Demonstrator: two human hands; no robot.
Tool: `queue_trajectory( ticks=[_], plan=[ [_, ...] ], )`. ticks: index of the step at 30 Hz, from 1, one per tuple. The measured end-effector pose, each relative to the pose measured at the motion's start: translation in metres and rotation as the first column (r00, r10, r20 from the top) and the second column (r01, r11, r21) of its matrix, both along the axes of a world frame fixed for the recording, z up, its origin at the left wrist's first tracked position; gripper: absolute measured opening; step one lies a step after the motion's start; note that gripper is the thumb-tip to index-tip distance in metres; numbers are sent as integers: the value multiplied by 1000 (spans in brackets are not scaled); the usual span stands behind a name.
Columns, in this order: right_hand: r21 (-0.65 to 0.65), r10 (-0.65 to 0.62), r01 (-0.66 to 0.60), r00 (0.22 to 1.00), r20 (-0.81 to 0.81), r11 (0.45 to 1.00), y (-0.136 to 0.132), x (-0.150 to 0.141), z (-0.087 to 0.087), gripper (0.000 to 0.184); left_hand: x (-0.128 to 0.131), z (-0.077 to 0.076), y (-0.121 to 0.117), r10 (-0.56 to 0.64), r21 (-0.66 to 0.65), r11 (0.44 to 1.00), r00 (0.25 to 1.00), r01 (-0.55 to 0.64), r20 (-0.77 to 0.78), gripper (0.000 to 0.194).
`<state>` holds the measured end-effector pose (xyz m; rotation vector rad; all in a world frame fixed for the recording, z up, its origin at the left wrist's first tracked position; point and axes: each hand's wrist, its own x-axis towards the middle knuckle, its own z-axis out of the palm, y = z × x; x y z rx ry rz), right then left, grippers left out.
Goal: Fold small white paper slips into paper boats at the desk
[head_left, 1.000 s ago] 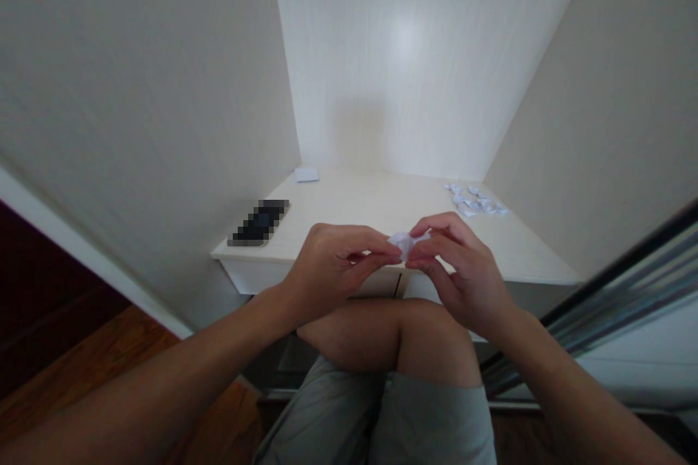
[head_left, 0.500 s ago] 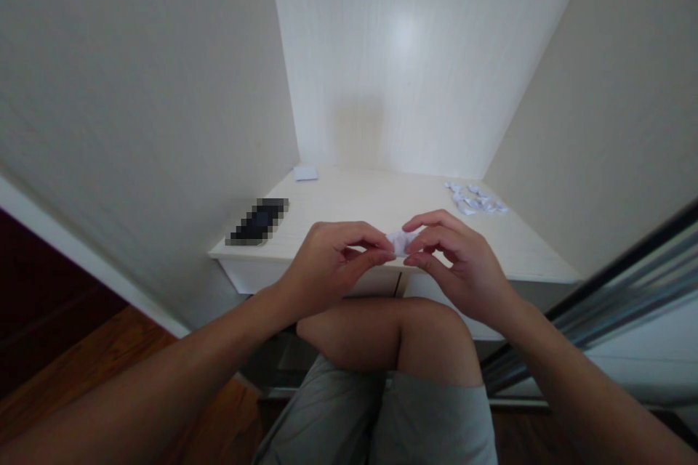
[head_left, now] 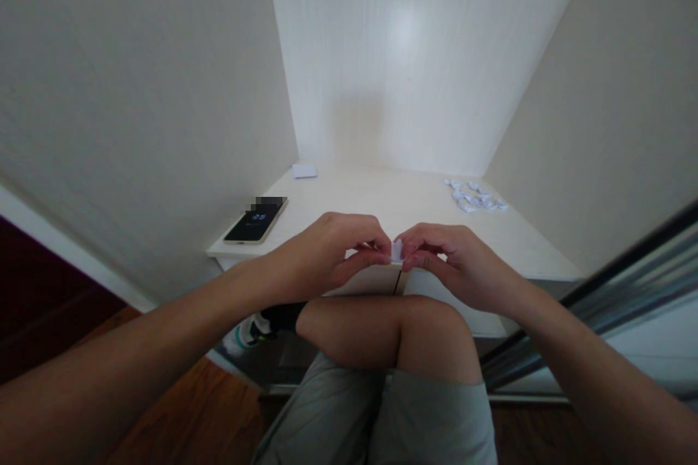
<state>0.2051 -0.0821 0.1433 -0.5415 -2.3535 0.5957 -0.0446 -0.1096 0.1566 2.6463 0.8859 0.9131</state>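
A small white piece of paper [head_left: 397, 251] is pinched between my two hands, just above the front edge of the white desktop [head_left: 376, 192]. My left hand [head_left: 357, 251] grips its left side between thumb and fingers. On the other side, my right hand [head_left: 436, 254] has its thumb and fingers closed on the right end. The fingertips hide most of the paper, so its folds cannot be made out. Several small twisted white paper pieces [head_left: 475, 200] lie at the back right of the desktop.
A phone [head_left: 254, 225] with a dark screen lies at the desktop's left edge. Behind it, a white paper stack [head_left: 304, 171] sits in the back corner. Panels rise on the left, back and right. My crossed legs [head_left: 387, 334] are below the desk edge.
My right fingers have closed down onto the paper, where they were more spread before. Both hands have come closer together, and less of the paper shows between them.
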Motion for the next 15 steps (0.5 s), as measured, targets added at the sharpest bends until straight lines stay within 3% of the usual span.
queue_trajectory(
  ticks=[6,15],
  plan=[
    [-6,-46,46,998,-46,999,-2,-2,0,12,-1,-8,1,5,-48,999,986,3,165,9],
    [-65,-83,79,994,-67,995,-5,-5,-5,6,5,-11,-3,40,-48,998,966,-29,256,6]
  ],
)
